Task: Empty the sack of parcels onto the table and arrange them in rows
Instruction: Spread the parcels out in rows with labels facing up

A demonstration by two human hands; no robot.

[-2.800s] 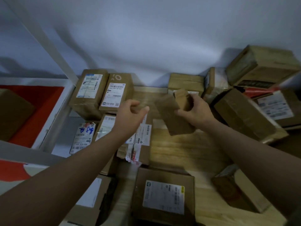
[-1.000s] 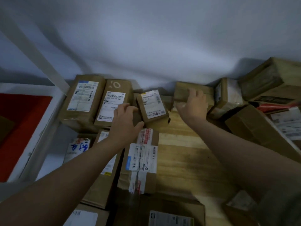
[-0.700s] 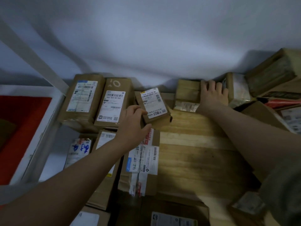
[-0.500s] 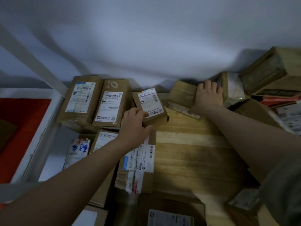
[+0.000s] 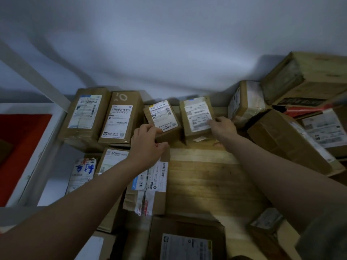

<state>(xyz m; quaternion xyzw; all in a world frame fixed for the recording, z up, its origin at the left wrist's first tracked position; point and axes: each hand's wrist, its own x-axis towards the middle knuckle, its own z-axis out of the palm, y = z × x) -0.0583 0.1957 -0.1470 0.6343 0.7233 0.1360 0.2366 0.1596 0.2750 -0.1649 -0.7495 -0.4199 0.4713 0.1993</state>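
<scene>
Nearest the camera, a large brown box with a white label (image 5: 187, 241) is lying flat at the front edge of the wooden worktop (image 5: 204, 177), and a small parcel with a pale label (image 5: 264, 220) is sitting to its right, partly hidden by the right forearm. Just beyond, a taped parcel with torn red-and-white tape (image 5: 148, 186) is lying lengthwise under the left forearm, with a long parcel (image 5: 110, 166) touching its left side and a packet marked in blue handwriting (image 5: 82, 173) lying beside that on the grey surface at the worktop's left. Further on, the left hand (image 5: 146, 145) is reaching forward, its grip curling round the near corner of a small labelled box (image 5: 162, 119), thumb at the box's near edge. To the right, the right hand (image 5: 223, 126) is resting against the near right corner of a second small box (image 5: 197, 117), fingers bent round its edge and touching the label. These two boxes are standing side by side in the back row, close together but with a narrow gap between them. Left of them two larger boxes, one with a blue-topped label (image 5: 86, 115) and one printed with a barcode label (image 5: 122, 119), are lying touching each other against the white wall (image 5: 169, 44). At the right, several bigger cartons (image 5: 291, 139) are lying heaped at angles.
</scene>
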